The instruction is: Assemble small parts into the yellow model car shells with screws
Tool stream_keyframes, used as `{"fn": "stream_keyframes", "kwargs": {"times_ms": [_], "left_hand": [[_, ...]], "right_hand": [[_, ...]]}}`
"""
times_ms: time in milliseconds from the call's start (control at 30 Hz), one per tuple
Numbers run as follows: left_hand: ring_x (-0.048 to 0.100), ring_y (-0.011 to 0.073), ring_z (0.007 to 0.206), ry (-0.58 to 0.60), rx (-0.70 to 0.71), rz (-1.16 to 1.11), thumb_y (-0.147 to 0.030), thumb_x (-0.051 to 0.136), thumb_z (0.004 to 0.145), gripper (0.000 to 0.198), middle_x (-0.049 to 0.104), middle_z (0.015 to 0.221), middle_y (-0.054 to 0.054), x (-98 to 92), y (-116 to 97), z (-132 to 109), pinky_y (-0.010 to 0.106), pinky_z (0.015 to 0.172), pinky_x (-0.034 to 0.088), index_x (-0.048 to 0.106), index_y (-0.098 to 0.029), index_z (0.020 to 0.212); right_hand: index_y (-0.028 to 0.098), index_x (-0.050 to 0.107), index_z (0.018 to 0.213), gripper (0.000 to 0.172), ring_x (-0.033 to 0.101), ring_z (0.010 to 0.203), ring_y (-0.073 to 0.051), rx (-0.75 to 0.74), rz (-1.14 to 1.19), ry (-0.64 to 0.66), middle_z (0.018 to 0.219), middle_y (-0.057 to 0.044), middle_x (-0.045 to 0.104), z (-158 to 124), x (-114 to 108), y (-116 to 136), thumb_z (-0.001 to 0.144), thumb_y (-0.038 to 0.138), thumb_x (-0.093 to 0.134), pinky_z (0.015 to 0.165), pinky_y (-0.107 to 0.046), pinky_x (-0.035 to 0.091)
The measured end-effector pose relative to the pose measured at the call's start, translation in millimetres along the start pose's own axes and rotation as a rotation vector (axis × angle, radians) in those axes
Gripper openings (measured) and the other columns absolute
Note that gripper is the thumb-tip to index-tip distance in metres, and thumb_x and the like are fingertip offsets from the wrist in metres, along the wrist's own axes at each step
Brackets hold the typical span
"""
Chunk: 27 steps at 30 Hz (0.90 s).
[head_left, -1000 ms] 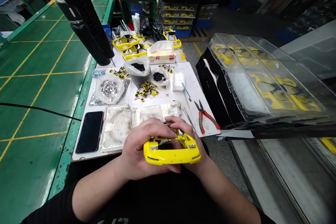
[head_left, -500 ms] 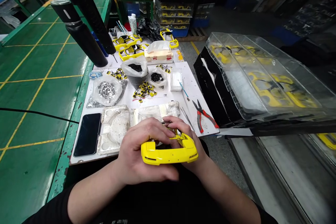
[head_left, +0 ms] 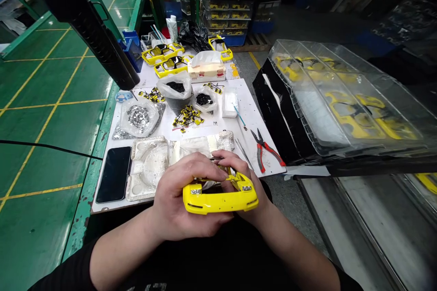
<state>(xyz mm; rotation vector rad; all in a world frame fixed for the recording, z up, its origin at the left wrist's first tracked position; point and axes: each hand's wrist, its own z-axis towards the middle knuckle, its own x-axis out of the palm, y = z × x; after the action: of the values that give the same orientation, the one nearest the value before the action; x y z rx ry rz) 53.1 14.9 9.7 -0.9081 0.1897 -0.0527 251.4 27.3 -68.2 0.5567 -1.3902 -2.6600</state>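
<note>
A yellow toy car body is held in front of my lap, at the near edge of the white work board. My left hand wraps round its left end, fingers curled over the top. Gripping the right end is my right hand, its fingers pressed down into the shell's upper opening. A thin dark tool tip pokes out between the two hands; which hand holds it I cannot tell.
On the board lie a black phone, a white moulded tray, bags of small parts, loose yellow-black pieces, red-handled pliers and tweezers. Clear trays of yellow car bodies stand at right. A black lamp arm hangs at upper left.
The car body has tipped slightly, so its small light fittings show again on the near edge. Both hands keep their grip. The view has shifted a little.
</note>
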Motion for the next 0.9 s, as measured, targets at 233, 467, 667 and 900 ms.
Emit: {"fn": "stream_keyframes", "kwargs": {"times_ms": [233,467,667,900], "left_hand": [[0.077,0.0224,0.087,-0.005,0.010,-0.009,-0.051,0.099,0.083,0.050,0.086,0.095,0.009,1.4,1.5,0.2,0.035,0.087,0.061,0.079,-0.022,0.118],[0.079,0.0236,0.094,-0.023,0.020,-0.068,-0.056,0.105,0.074,0.067,0.086,0.097,0.009,-0.7,12.0,-8.0,0.036,0.094,0.061,0.078,-0.021,0.125],[0.078,0.0224,0.098,-0.004,0.013,-0.087,-0.050,0.104,0.079,0.063,0.086,0.100,0.008,-1.9,11.5,-10.3,0.035,0.098,0.059,0.077,-0.020,0.128],[0.077,0.0219,0.099,0.005,0.015,-0.092,-0.047,0.103,0.080,0.056,0.086,0.102,0.009,-2.8,11.4,-10.6,0.035,0.098,0.060,0.076,-0.021,0.122]], "right_hand": [[0.030,0.053,0.148,0.041,0.066,0.145,-0.027,-0.018,-0.007,0.000,0.155,-0.012,0.064,2.4,0.1,2.8,0.110,0.017,0.063,0.119,-0.050,0.061],[0.029,0.053,0.148,0.039,0.065,0.148,-0.026,-0.034,-0.054,0.004,0.154,-0.014,0.064,3.8,-1.4,5.6,0.112,0.019,0.062,0.121,-0.048,0.060],[0.028,0.053,0.148,0.035,0.065,0.147,-0.026,-0.033,-0.051,0.007,0.152,-0.014,0.065,3.4,-1.6,6.0,0.114,0.024,0.061,0.122,-0.048,0.060],[0.029,0.053,0.147,0.036,0.066,0.146,-0.027,-0.024,-0.026,0.004,0.154,-0.014,0.064,3.8,-0.1,5.8,0.112,0.022,0.062,0.121,-0.049,0.059]]}}
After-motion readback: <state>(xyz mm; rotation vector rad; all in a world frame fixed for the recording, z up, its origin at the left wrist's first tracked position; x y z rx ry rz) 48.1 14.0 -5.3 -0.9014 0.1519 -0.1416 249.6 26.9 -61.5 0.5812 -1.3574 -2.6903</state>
